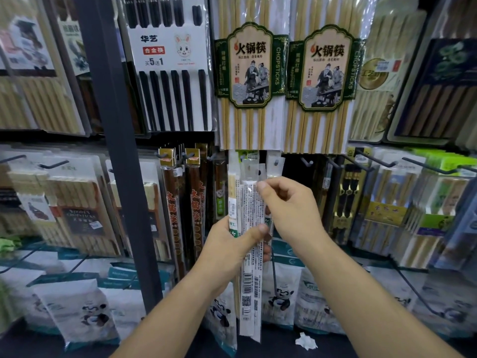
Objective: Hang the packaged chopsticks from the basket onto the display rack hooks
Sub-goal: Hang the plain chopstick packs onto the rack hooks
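Note:
I hold a bunch of several long, narrow clear packs of chopsticks [247, 267] upright in front of the display rack. My left hand [232, 249] grips the bunch around its middle, thumb across the front. Higher up, my right hand [289, 210] pinches one pack near its top between thumb and fingers. The packs' clear hang tabs [275, 164] with punched holes stand just below the big bamboo chopstick packs. A bare black hook [305, 161] sticks out to the right of the tabs. No basket is in view.
Large green-labelled bamboo packs [249, 73] hang directly above. Brown chopstick packs [175, 202] hang to the left beside a dark upright post [116, 125]. Long black hooks [374, 161] and boxed sets fill the right. Panda-printed bags [85, 311] hang low in front.

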### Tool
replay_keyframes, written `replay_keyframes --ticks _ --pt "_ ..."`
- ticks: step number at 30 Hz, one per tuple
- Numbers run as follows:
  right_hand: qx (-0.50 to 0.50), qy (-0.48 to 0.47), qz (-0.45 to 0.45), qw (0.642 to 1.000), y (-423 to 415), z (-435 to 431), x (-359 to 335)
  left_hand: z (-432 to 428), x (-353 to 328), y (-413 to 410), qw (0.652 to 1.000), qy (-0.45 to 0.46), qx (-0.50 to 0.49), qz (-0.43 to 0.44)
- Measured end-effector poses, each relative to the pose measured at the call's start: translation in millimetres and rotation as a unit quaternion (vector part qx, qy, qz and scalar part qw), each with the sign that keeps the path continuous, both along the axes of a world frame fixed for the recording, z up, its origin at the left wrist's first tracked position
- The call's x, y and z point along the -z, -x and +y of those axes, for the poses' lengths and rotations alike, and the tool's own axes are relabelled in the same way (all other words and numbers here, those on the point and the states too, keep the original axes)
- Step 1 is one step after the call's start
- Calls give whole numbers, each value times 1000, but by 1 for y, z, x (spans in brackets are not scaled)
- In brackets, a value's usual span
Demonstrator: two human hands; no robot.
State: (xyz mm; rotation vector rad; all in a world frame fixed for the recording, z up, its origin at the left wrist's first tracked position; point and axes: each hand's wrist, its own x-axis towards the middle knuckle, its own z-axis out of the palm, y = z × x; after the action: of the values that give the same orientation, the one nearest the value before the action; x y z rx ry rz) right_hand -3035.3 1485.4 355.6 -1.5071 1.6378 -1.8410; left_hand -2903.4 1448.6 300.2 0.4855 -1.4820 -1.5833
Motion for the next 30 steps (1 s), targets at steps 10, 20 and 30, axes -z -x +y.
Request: replay_keyframes --ticks 10,20,30 --pt "43 24 -88 995 9 -4 -15 -12 4 1 996 -25 -82 -22" --pt "70 10 -90 993 13 -12 -18 -4 0 0 999 -40 -13 -24" --pt "116 -10 -61 991 20 -12 -4 -3 -3 -1 998 -56 -16 -16"
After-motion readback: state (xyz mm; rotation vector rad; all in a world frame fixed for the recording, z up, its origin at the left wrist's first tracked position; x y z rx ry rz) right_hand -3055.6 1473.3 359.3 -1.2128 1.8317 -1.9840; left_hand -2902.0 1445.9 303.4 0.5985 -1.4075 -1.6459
